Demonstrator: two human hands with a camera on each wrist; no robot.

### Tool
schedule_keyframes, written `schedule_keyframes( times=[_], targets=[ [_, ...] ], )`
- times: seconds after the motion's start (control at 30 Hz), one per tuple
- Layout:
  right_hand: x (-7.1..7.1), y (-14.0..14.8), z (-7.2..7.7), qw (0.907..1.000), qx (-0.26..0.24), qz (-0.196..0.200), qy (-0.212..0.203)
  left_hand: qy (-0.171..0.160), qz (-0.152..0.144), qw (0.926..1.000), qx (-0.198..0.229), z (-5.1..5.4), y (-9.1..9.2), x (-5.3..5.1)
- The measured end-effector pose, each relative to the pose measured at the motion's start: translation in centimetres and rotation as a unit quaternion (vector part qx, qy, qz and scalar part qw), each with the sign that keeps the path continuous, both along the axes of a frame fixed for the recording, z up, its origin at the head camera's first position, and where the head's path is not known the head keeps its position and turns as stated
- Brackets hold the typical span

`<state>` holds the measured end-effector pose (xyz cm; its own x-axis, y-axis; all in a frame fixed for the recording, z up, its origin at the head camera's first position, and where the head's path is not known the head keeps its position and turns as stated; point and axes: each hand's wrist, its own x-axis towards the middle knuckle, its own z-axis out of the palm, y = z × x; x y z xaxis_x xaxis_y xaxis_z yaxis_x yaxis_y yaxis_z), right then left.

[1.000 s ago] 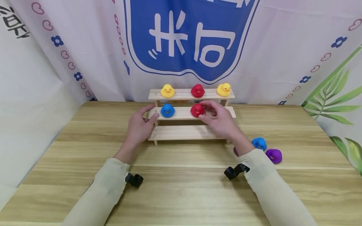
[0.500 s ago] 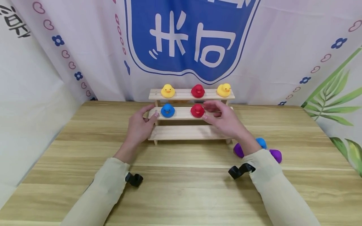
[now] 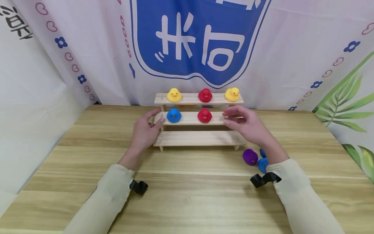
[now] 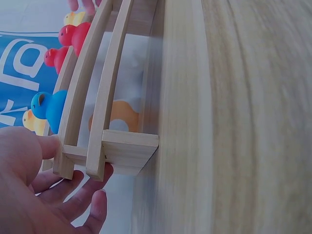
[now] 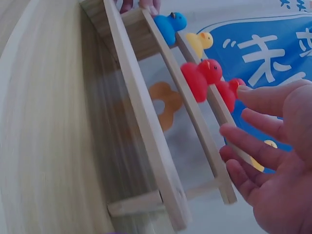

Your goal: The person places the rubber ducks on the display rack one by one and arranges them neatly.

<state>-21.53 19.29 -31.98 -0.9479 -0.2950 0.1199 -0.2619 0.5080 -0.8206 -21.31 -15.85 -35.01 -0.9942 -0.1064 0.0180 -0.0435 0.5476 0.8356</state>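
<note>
Left hand (image 3: 146, 129): gripping rack (image 3: 198, 138)
Right hand (image 3: 248, 126): fingers apart
Lower red duck (image 3: 205, 116): between hands, nearer right

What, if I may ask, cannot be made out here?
Head view: how many ducks lie near the purple duck; the right forearm covers part.
Head view: middle shelf, right end behind the right hand.
Head view: blue emblem, cut at the upper edge.
Right wrist view: purple thing, cut off by the bottom edge.

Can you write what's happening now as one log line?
left hand: holds pale wooden three-tier rack; right hand: empty, near rack; middle tier: blue toy duck, red toy duck
</note>
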Motion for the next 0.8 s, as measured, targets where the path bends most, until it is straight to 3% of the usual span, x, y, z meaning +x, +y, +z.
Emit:
schedule_keyframes(
  times=[0.3, 0.53, 0.8],
  targets=[
    [1.2, 2.3, 0.0, 0.9979, -0.004, -0.054, 0.035, -0.001, -0.002, 1.0000, -0.001, -0.1, 0.0, -0.2],
    [1.8, 4.5, -0.6, 0.9960, -0.018, -0.060, 0.063, 0.002, 0.001, 1.0000, -0.005, -0.1, -0.2, -0.2],
    [2.6, 7.1, -1.7, 0.9963, -0.007, -0.076, 0.040, -0.007, 0.001, 1.0000, -0.005, 0.1, -0.1, -0.2]
  ],
)
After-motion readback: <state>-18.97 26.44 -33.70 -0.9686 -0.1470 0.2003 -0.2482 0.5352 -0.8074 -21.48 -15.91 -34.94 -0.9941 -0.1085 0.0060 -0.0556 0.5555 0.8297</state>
